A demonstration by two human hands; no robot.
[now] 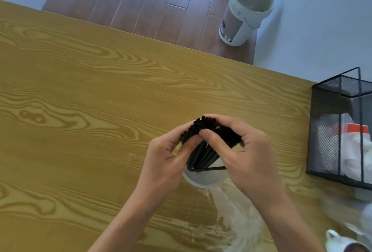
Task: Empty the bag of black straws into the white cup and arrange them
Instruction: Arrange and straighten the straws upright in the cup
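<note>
Straws (203,147): black bundle standing in the cup, leaning away from the person, tops fanned out above the rim; one stray straw (209,169) lies crosswise over the cup mouth.
Cup (203,181): white, upright on the worktop (80,110), mostly hidden behind both hands; only its near rim shows.
Left hand (167,157): fingers curled round the left side of the bundle near its top, thumb pressed against the straws.
Right hand (241,147): fingers closed over the tops and right side of the bundle, thumb meeting the left thumb at the front.
Bag (237,217): clear plastic, lying flat and crumpled on the worktop just behind the cup, apparently emptied.
Handling: straws look light, thin and smooth, so they probably slide past one another and splay when released; individually they would bend or kink if squeezed hard.
Where to hold: best gathered as a bundle high up, with a loose encircling grip, letting the lower ends settle in the cup.
Risk: the cup seems light and top-heavy with leaning straws, so a sideways push could tip it; the stray straw needs picking up at its middle.
Nearby: black mesh basket (340,126) at the right edge, holding white items.
</note>
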